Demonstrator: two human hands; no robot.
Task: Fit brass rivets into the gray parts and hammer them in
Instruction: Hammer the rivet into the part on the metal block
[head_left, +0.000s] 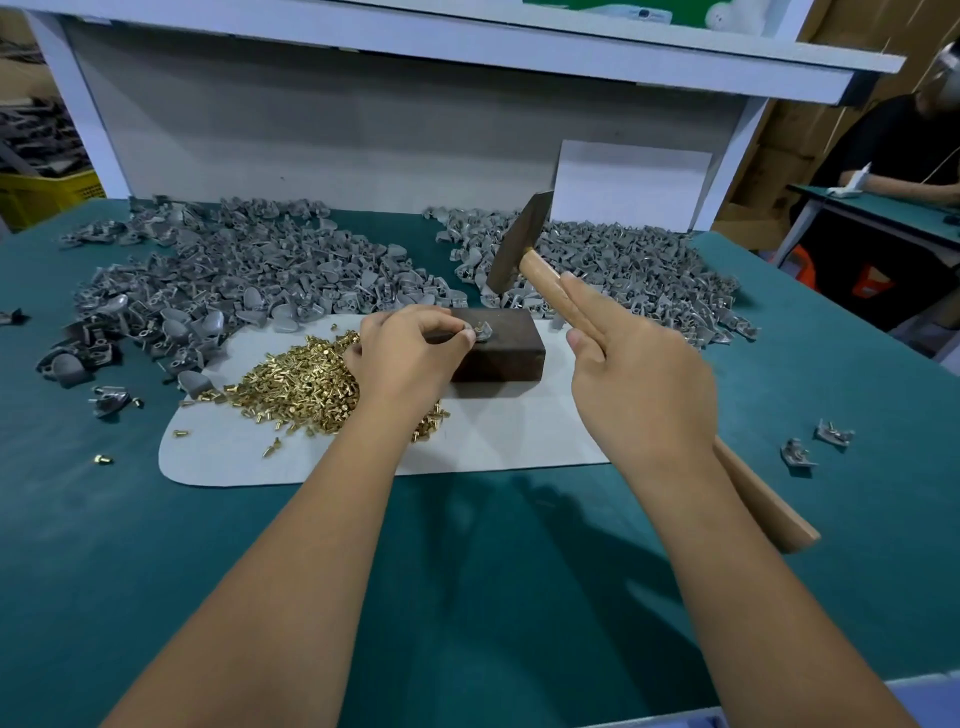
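**Small part pinned, hammer raised**

Teal workbench (493, 571) carries heaps of gray parts (234, 270) and loose brass rivets (301, 384). On the steel block (506, 348), the left hand (410, 353) pinches one gray part (484, 332), light, rigid and apt to skid; grip its edges. The right hand (639, 374) wraps the hammer (550, 280), forefingers extended along the handle.

Small-parts assembly workshop. Green-matted counter (519, 571) carries bulk heaps of gray parts (234, 275), a pile of brass rivets (301, 384) and a steel block (498, 348) as anvil. Far right, second person (893, 156) at another green counter; yellow crate (47, 195) far left.
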